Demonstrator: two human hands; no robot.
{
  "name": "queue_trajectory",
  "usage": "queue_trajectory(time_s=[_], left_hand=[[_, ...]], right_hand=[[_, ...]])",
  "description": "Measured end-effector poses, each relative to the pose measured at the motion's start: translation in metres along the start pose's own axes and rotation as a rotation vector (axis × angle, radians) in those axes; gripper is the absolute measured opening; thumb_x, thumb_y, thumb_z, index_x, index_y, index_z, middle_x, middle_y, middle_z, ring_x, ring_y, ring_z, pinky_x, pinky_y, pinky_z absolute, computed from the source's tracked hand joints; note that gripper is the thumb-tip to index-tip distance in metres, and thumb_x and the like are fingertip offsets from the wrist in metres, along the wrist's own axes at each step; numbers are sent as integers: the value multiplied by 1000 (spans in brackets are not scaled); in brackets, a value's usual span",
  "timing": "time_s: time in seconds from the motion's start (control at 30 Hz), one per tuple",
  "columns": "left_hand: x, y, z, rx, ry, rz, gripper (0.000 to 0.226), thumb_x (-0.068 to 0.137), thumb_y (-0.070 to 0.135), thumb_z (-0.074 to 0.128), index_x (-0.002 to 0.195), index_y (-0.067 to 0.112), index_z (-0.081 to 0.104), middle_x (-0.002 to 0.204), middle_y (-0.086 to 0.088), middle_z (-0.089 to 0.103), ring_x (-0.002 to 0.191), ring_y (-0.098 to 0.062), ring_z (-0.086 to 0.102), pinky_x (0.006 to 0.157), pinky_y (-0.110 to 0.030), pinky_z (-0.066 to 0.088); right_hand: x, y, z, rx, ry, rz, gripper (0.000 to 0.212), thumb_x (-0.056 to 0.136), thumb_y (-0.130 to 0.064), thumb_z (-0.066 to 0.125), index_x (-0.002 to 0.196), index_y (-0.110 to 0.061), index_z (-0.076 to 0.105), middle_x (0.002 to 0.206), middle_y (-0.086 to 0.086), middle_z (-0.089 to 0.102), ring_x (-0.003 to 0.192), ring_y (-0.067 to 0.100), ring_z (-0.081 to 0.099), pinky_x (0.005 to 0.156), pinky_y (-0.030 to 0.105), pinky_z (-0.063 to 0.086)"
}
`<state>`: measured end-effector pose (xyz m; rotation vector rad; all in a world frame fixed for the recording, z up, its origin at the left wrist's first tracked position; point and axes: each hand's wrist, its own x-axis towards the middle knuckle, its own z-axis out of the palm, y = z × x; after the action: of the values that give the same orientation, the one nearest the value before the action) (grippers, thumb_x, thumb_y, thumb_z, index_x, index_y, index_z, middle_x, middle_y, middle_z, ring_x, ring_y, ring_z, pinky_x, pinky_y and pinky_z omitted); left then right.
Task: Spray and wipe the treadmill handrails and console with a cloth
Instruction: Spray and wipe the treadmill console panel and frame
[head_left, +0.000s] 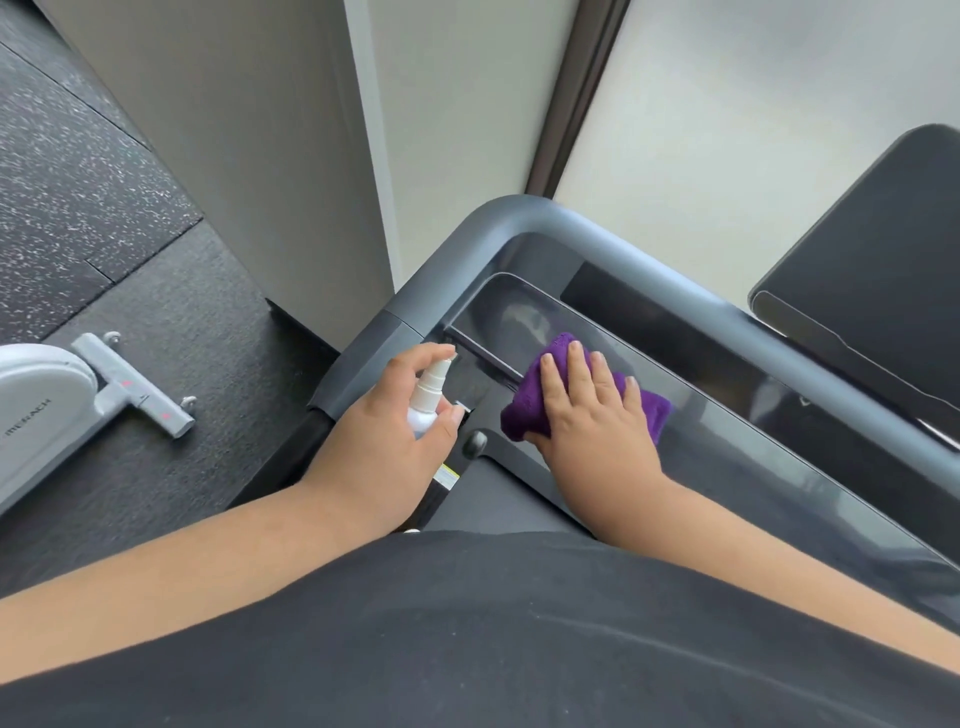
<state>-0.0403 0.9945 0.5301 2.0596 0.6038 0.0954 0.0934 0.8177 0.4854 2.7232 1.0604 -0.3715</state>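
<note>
Fingers of the right hand (592, 415) lie flat and spread on a purple cloth (524, 410), pressing it onto the glossy dark console (727, 431) of the treadmill; the left hand (384, 441) grips a small white spray bottle (427, 400) just left of the cloth, nozzle toward the console; the grey handrail (519, 218) curves round the console's far edge; white exercise machine (47, 410) stands well left of the console on the floor

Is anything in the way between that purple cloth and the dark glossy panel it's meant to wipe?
Nothing visible. The purple cloth lies directly on the console panel, pressed flat by the right hand. The left hand holds the spray bottle off to the side.
</note>
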Motion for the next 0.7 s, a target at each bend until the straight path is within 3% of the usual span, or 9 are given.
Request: queue_trajectory(time_s=[0.13, 0.33, 0.43, 0.6, 0.7], left_hand=[[-2, 0, -4, -1, 9, 12, 45, 90, 34, 59, 119, 60, 36, 93, 16, 63, 83, -2, 58, 70, -7, 40], [-4, 2, -2, -12, -1, 6, 46, 92, 33, 60, 122, 57, 36, 98, 16, 61, 85, -5, 58, 73, -15, 45], [-3, 1, -2, -21, -8, 24, 46, 91, 33, 61, 120, 58, 36, 95, 20, 60, 86, -4, 57, 72, -9, 42], [-1, -11, -11, -7, 6, -11, 45, 91, 37, 59, 122, 59, 35, 96, 15, 62, 84, -4, 58, 69, -11, 41], [-2, -16, -19, -8, 16, -20, 46, 91, 36, 60, 120, 61, 35, 94, 17, 62, 85, 1, 57, 69, -5, 40]], right_hand=[[45, -26, -16, 8, 21, -18, 85, 97, -62, 37, 157, -18, -3, 165, 14, -4, 151, 36, 2, 118, 59, 12], [75, -46, -31, 22, -1, -65, 90, 95, -66, 37, 157, -18, -6, 165, 11, -7, 151, 34, -3, 119, 58, 10], [52, -31, -25, 43, -9, -73, 89, 94, -65, 39, 157, -20, -5, 165, 10, -7, 152, 30, -3, 120, 55, 9], [-2, -10, 2, 18, 96, -4, 81, 94, -60, 43, 156, -15, 17, 163, 15, 15, 150, 35, 17, 117, 58, 21], [12, -17, -3, 8, 50, 30, 82, 96, -62, 38, 157, -15, 11, 164, 16, 9, 150, 36, 12, 118, 58, 18]])
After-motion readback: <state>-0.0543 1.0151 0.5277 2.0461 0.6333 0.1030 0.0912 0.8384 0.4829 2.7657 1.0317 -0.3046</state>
